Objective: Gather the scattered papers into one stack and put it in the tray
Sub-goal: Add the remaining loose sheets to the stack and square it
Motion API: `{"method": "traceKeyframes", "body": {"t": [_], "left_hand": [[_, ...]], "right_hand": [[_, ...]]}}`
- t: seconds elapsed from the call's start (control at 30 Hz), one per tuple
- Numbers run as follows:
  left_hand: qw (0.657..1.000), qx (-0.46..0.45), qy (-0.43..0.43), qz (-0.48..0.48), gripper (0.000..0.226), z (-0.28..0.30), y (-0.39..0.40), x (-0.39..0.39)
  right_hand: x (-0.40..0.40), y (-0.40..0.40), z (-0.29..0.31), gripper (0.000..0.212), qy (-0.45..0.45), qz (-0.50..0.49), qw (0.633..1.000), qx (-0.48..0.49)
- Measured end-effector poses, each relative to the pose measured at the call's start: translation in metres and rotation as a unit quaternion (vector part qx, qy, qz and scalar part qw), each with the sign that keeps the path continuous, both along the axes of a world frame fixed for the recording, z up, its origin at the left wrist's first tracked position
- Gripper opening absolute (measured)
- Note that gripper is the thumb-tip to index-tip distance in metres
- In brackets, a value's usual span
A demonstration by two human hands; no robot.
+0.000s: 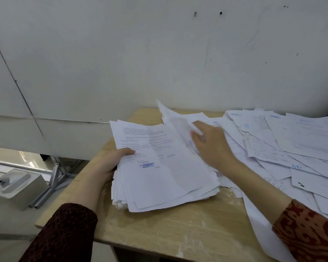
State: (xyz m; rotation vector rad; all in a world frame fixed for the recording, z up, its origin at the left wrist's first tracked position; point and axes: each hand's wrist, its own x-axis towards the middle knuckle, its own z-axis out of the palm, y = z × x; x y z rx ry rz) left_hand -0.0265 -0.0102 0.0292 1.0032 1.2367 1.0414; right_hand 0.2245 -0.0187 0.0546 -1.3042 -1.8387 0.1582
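Stack [165, 167] of papers sits on the left half of the wooden table [178, 233], top sheet printed, with a blue stamp. Stack edges are ragged, not squared; its left edge runs close to the table's left edge, and its far corner overhangs the back-left edge.

Left hand [110, 165] clamps the stack's left edge, thumb on top, fingers underneath. Right hand [210, 144] pinches a single loose sheet [172, 118] at the stack's far right corner; the sheet is lifted and curling up toward the wall [159, 53].

Loose papers [292, 140] cover the right half of the table, overlapping and fanned at mixed angles, running out of frame on the right. Too many to count. One long sheet hangs over the near edge at the right.

Open room: bare tabletop in front of the stack, along the near edge. Wall is tight behind the table.

Count: two hands, one stack, one lifted sheet. One white box [13, 186] on the floor to the left, beside metal legs [49, 182].
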Motion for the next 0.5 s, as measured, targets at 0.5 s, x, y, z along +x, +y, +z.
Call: {"method": "traceKeyframes", "body": {"t": [0.5], "left_hand": [[0.999,0.02,0.035,0.005,0.034,0.005,-0.004,0.004]], "right_hand": [[-0.04,-0.043,0.0,0.052,-0.105,0.243,0.921,-0.288]]}}
